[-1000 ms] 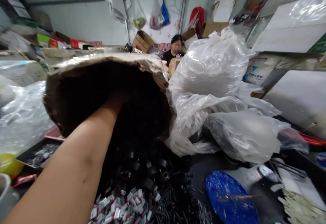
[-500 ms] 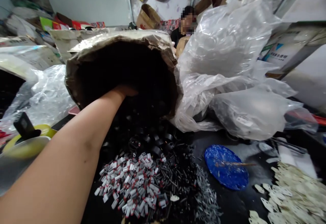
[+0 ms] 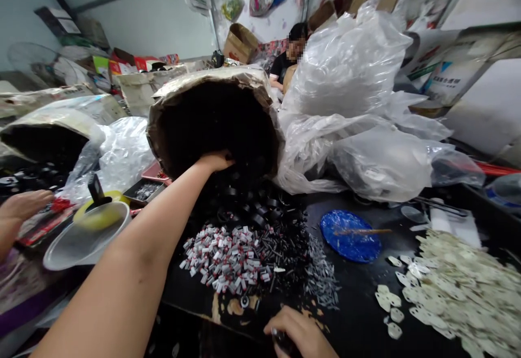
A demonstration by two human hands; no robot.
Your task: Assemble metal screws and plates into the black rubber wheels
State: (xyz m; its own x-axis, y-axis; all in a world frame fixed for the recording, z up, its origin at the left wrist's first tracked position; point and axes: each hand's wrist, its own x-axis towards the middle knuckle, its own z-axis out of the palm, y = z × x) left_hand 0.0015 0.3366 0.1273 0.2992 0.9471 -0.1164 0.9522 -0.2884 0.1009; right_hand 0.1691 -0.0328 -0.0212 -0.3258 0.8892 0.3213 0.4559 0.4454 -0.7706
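My left hand (image 3: 220, 160) reaches into the dark mouth of a large tipped-over container (image 3: 211, 78) with a ragged rim. Its fingertips are lost in the shadow among black parts, so a hold cannot be made out. Black ring-shaped parts (image 3: 256, 217) spill from the mouth onto the table. At the bottom edge, my right hand (image 3: 303, 333) is closed around a small shiny black part (image 3: 281, 340). Just beyond it lie a heap of small grey-white cylinders with red ends (image 3: 228, 257), thin black pins (image 3: 285, 249) and grey slivers (image 3: 321, 279).
A blue round lid (image 3: 350, 238) carries a thin stick. Cream flat plates (image 3: 459, 293) are heaped at right. Clear plastic bags (image 3: 350, 70) bulge behind. At left, a white bowl (image 3: 87, 244) stands near another person's hand (image 3: 28, 204). A further person (image 3: 280, 68) sits at the back.
The view has pulled back and shifted, so the container appears smaller. My right hand with the black part and a neighbour's hand have come into view. My left hand remains inside the container.
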